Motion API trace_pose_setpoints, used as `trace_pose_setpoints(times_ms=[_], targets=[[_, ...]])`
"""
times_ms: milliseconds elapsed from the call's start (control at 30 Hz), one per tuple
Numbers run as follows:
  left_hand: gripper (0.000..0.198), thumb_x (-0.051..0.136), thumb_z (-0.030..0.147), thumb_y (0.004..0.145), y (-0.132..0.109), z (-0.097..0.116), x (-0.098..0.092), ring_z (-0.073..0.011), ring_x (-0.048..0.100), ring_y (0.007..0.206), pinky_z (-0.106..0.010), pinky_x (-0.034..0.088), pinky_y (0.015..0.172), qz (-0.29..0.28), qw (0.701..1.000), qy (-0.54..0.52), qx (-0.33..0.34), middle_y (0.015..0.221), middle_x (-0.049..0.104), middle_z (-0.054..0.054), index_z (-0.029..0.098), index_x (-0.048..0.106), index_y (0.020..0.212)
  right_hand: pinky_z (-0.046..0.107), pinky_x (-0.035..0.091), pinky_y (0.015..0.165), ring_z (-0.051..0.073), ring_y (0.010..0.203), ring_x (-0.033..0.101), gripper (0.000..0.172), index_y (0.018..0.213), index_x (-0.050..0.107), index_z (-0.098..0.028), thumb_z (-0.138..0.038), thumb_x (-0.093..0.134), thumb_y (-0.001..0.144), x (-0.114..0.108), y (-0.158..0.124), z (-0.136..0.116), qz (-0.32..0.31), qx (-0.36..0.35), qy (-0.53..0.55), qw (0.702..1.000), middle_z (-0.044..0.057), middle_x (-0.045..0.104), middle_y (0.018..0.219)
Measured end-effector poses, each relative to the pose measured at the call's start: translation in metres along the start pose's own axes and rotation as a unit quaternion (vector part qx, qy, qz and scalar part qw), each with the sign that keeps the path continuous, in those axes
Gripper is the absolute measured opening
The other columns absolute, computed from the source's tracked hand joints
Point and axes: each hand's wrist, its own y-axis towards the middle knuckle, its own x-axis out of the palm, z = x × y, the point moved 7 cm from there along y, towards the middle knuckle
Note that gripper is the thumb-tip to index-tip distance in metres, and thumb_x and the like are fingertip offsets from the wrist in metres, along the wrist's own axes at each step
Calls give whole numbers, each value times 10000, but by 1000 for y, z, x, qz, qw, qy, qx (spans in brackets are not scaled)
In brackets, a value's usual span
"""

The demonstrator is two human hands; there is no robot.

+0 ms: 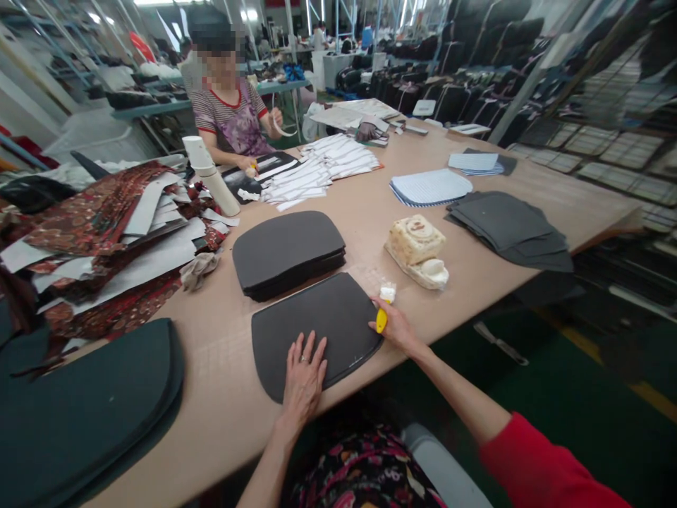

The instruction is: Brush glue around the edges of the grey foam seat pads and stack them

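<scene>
A dark grey rounded panel (pixel 338 310) lies near the table's front edge. Flat on its lower left part rests my left hand (pixel 305 370), fingers spread, a ring on one finger. My right hand (pixel 391 323) is closed around a yellow-handled tool (pixel 381 319) at the panel's right edge; the tool's white head points away from me. Just behind the panel stands a stack of similar dark grey panels (pixel 288 247). To the right of the stack is an open container of whitish paste (pixel 417 243), crusted on the outside.
Dark green panels (pixel 95 416) lie at the left, below patterned fabric and white strips (pixel 100 233). Grey sheets (pixel 508 226) and striped pieces (pixel 431 187) are at the right. Across the table (pixel 211 360), a person (pixel 233 120) handles white strips near a bottle (pixel 216 183).
</scene>
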Motion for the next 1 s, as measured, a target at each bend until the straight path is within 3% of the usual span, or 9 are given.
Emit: trace_pose_setpoints(times_ms=[200,400,867,1000], targets=[[492,417,283,885,4,7,0,-292,337,1320,-470,364,1026,9,993,112,38,1428,403,-87,303,325,1368,318,469,849,210,996,599,585,1279,480,-190,-159,618,712,-2,3,-1,6,-10,9,1000,76,611,1172],[493,432,281,875,6,8,2,-310,339,1317,-481,373,1012,12,991,127,48,1420,409,-103,312,342,1358,298,472,850,197,992,604,615,1265,492,-200,-56,594,675,-1,7,-1,12,-11,2,1000,65,609,1184],[479,438,264,869,6,6,5,-312,343,1313,-490,380,1011,13,990,130,47,1412,418,-110,305,377,1342,301,492,817,190,914,616,603,1277,475,-185,-49,562,696,15,8,12,35,-34,-42,998,82,627,1120],[495,440,274,868,5,8,3,-308,335,1317,-480,377,1013,12,989,139,53,1418,408,-102,311,351,1354,302,501,749,195,827,614,535,1259,499,-199,-91,567,739,17,7,12,55,-37,-70,995,73,646,998]])
